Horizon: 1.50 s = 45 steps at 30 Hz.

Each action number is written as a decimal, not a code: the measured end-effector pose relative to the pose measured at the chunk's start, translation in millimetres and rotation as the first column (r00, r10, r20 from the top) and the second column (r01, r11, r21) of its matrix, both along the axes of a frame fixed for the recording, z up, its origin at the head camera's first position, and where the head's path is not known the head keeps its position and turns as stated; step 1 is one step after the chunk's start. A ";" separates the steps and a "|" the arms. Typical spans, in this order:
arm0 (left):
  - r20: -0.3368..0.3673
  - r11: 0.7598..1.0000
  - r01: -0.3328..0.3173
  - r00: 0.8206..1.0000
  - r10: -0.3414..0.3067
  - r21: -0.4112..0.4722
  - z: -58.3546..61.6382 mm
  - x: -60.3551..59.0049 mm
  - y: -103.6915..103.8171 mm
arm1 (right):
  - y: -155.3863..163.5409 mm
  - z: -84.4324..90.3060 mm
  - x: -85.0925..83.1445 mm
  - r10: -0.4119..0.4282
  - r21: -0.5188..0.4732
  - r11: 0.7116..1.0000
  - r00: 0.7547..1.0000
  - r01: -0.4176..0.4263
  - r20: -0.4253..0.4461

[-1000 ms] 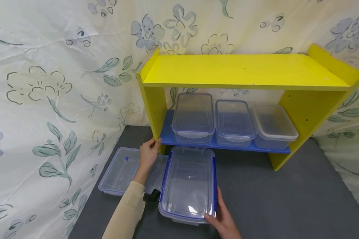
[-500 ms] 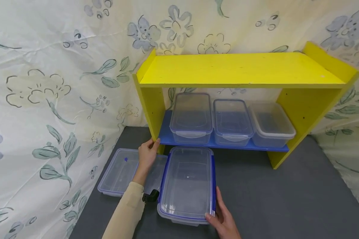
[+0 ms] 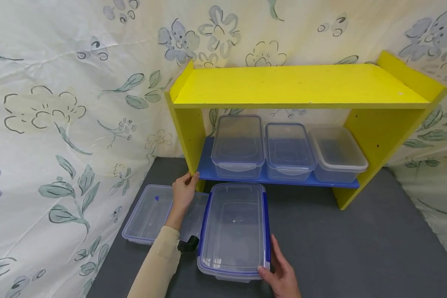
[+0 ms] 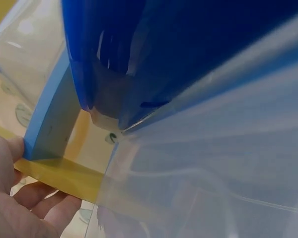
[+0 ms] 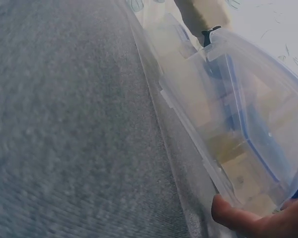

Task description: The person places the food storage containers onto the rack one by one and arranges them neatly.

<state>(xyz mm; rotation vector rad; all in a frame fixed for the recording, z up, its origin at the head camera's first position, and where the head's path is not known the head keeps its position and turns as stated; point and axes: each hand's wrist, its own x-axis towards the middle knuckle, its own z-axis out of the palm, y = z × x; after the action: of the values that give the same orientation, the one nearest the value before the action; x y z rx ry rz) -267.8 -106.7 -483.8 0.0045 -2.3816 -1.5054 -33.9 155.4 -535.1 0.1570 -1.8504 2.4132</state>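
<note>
Fingers of the right hand (image 3: 281,275) curl round the near right corner of the clear container (image 3: 234,229), thumb (image 5: 238,215) pressed up under the rim, the rest laid along the blue side clip (image 3: 267,225). Fingers of the left hand (image 3: 184,192) wrap the front edge of the yellow shelf's left upright (image 3: 189,132), thumb at the front, the others behind it.

The container sits on the grey tabletop (image 3: 339,244), at 6 o'clock from the blue lower shelf board (image 3: 208,167) and just in front of it. A loose clear lid (image 3: 150,213) lies flat at its 9 o'clock, partly under the left forearm. Three more lidded containers (image 3: 288,151) stand in a row on the blue board.

Handling, as a judgement: looks empty, so light; thin rigid plastic, smooth and a bit slippery, walls likely to flex under a hard squeeze. Not fragile, but the hinged clips could pop open. Best hold is under the lid rim on the long sides, or at the corners where it is stiffest. One-corner grip lets it tip. Whether the lid is fully latched all round is hard to tell; the wrist views are blurred.
</note>
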 end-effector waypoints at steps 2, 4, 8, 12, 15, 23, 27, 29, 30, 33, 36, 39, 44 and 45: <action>-0.002 1.000 0.001 1.000 -0.001 0.002 -0.2 0.2 0.3 | 0.3 -0.1 0.9 -0.011 0.010 1.000 1.000 0.011 -0.011; -0.006 1.000 -0.002 1.000 0.002 0.000 -0.4 0.1 0.4 | 0.2 0.3 1.7 -0.020 0.028 0.999 0.999 0.019 0.030; -0.003 1.000 -0.004 1.000 0.004 0.008 0.3 1.0 0.4 | -0.1 2.6 2.6 -0.029 0.067 0.998 0.987 0.018 0.161; 0.010 1.000 -0.001 1.000 0.001 0.016 0.0 1.7 0.0 | 0.8 2.5 4.3 -0.028 0.054 0.998 0.986 0.020 0.167; 0.007 1.000 -0.003 1.000 0.003 0.012 -0.8 1.6 -0.6 | 2.5 -3.4 5.8 -0.033 -0.016 0.999 0.997 0.034 0.068; -0.015 1.000 -0.022 1.000 0.022 -0.022 1.0 1.4 -2.4 | 14.5 -27.7 4.3 0.088 -0.337 0.919 0.939 -0.206 -0.333; -0.002 0.999 -0.028 1.000 0.028 -0.027 1.5 2.1 -2.6 | 22.2 -33.3 6.2 0.116 -0.349 0.901 0.918 -0.258 -0.378; 0.002 0.999 -0.026 1.000 0.026 -0.025 2.0 2.8 -2.5 | 25.6 -33.7 8.1 0.121 -0.350 0.901 0.923 -0.256 -0.364; 0.003 1.000 -0.023 1.000 0.023 -0.021 2.3 3.1 -2.5 | 27.0 -33.5 8.8 0.122 -0.346 0.903 0.924 -0.255 -0.362; 0.002 1.000 -0.017 1.000 0.017 -0.018 3.1 3.8 -2.2 | 30.2 -32.5 10.0 0.126 -0.330 0.909 0.921 -0.257 -0.370; 0.001 1.000 -0.014 1.000 0.014 -0.015 3.6 4.6 -1.8 | 32.3 -31.5 10.7 0.135 -0.313 0.913 0.919 -0.260 -0.371; 0.002 1.000 -0.016 1.000 0.016 -0.013 3.3 4.9 -1.5 | 34.8 -31.5 11.8 0.159 -0.313 0.908 0.919 -0.280 -0.361; -0.003 1.000 -0.012 1.000 0.012 -0.022 3.3 3.7 0.3 | 40.6 -33.3 11.7 0.197 -0.328 0.876 0.883 -0.354 -0.426; -0.003 1.000 -0.008 1.000 0.008 -0.023 2.9 3.0 0.8 | 41.7 -33.4 11.8 0.200 -0.335 0.868 0.876 -0.366 -0.438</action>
<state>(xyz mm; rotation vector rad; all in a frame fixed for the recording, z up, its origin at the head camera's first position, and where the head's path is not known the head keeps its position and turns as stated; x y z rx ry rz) -264.7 -105.9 -480.9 0.0069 -2.3941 -1.4730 -22.1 197.1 -568.4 0.8682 -1.1863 2.6429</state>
